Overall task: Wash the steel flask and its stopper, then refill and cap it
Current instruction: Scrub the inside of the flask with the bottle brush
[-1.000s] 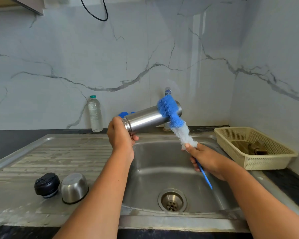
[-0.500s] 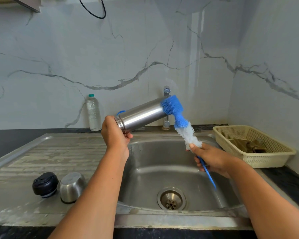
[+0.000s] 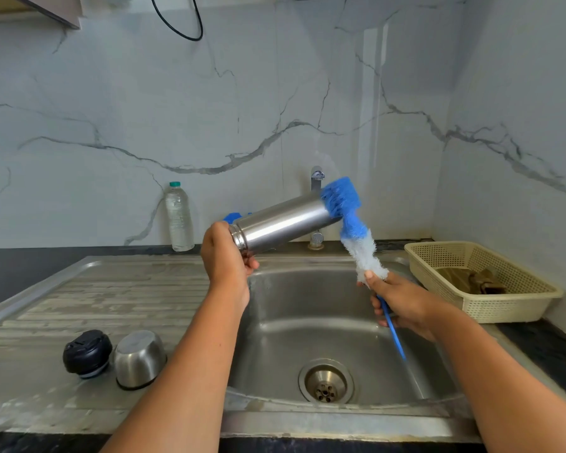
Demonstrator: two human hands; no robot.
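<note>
Over the sink (image 3: pixel 307 305), we see the steel flask (image 3: pixel 281 223) held nearly level in the air above the basin's back edge, its base tipped up toward the tap (image 3: pixel 316 178). The left hand (image 3: pixel 224 256) has its fingers curled round the neck end, which hides the mouth. The right hand (image 3: pixel 402 302) is closed round the bottle brush (image 3: pixel 342 199) where the white bristles meet the thin blue handle, with the thumb laid up against the bristles.

A second ago the blue head lay across the flask's side, a little short of the end. It has since slid along to the end, and it now presses on the base rim itself, the stem bent by the push. The flask has barely shifted in the left hand.

We take this to mean the outside scrub has reached the last of the body and is close to finished. Rinsing looks to be the next step, and we see no water running from the tap.

The black stopper (image 3: pixel 87 353) sits on the draining board (image 3: pixel 111 295) near its front edge, touching or just beside an upturned steel cup (image 3: pixel 139 358). Neither is in hand, so the stopper's wash, the refill and the capping all remain. A plastic water bottle (image 3: pixel 178 217) stands at the back edge of the counter, and a cream basket (image 3: pixel 504 308) sits at the right.
</note>
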